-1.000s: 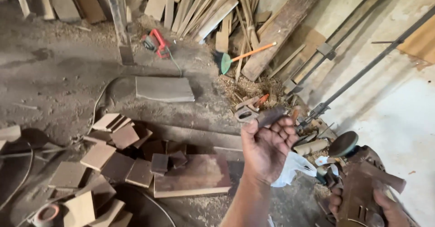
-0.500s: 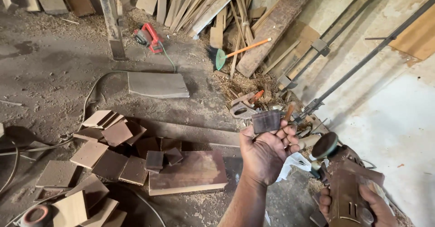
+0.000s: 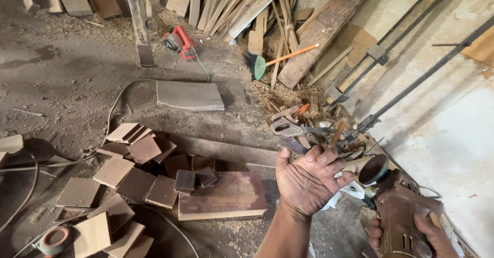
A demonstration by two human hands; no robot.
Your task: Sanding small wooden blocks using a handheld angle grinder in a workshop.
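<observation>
left hand [image 3: 309, 181] raised over floor [image 3: 72, 88], small dark piece [image 3: 293, 145] pinched, right hand [image 3: 406, 235] gripping sander [image 3: 399, 211]

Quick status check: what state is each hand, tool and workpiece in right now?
left hand: raised, pinching a small dark wood piece, seen edge-on
right hand: gripping a rusty disc sander
red power tool: lying on the floor
wide board: flat on the floor
square wood offcuts: scattered, overlapping

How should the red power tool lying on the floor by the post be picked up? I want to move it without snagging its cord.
Take the red power tool by its red top handle, coming down from above: it seems to lie flat on the floor with the handle uppermost. Its green cord trails toward the grey board, so lift from the side away from it.
</observation>
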